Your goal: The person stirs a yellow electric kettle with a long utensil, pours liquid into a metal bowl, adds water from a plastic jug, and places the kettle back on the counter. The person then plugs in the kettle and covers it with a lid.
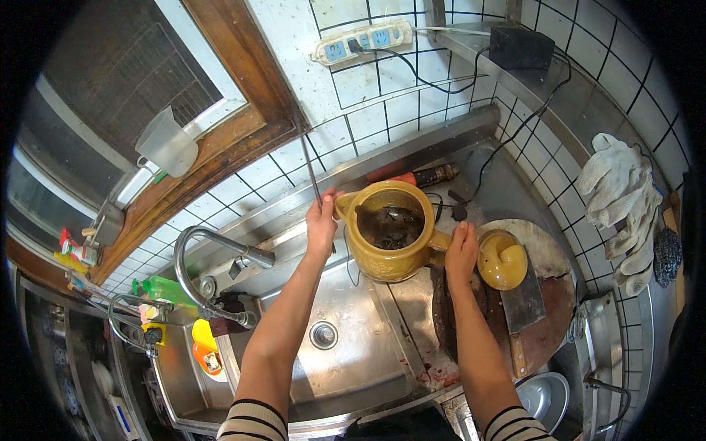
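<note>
A yellow-brown glazed ceramic pot [380,259] with dark contents is in front of me, near the back edge of the sink. My right hand [462,248] grips its stubby side handle. At the pot's spout, my left hand [322,220] is closed around a thin dark stick or rod [309,160] that points up and away; whether these fingers also press on the spout I cannot tell. The pot's yellow lid [502,259] rests on a round chopping board [554,308], partly over the blade of a cleaver [523,303].
Below the pot lies a steel sink [353,336] with a curved faucet [190,264] at its left. A red and black tool [419,176] lies behind the pot. A power strip [361,41] is on the tiled wall. White gloves [618,204] hang at right, above a metal bowl [546,399].
</note>
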{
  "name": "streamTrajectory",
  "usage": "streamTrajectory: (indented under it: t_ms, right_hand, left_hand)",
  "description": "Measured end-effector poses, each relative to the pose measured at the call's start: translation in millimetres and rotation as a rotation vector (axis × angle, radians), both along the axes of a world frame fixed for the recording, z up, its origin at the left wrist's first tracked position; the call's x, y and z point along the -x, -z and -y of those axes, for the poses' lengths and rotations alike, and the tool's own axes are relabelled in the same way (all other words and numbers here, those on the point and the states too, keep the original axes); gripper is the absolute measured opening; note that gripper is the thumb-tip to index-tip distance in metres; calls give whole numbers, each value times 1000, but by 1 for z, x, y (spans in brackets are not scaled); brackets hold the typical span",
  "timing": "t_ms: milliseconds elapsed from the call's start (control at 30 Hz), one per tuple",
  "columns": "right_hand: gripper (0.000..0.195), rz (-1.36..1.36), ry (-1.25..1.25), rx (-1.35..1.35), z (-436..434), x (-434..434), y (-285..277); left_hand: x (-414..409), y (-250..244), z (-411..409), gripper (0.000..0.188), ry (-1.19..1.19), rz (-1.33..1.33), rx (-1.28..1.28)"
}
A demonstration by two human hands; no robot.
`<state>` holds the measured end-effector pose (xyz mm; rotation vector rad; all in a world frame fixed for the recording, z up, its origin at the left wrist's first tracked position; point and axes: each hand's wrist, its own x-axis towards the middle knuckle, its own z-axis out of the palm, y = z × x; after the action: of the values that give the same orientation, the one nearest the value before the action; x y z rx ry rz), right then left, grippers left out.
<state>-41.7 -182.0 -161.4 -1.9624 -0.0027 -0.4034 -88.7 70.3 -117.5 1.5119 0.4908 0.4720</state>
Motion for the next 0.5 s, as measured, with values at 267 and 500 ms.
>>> streamTrajectory:
  t_ms: [267, 500]
  right_hand:
    - [30, -55, 49, 37, -3, -77, 11]
    - [28, 278, -240, -24, -8, -127, -64]
  left_hand:
    - [32, 9, 34, 40, -160, 69, 68]
    - [49, 1, 51, 38, -194, 48, 110]
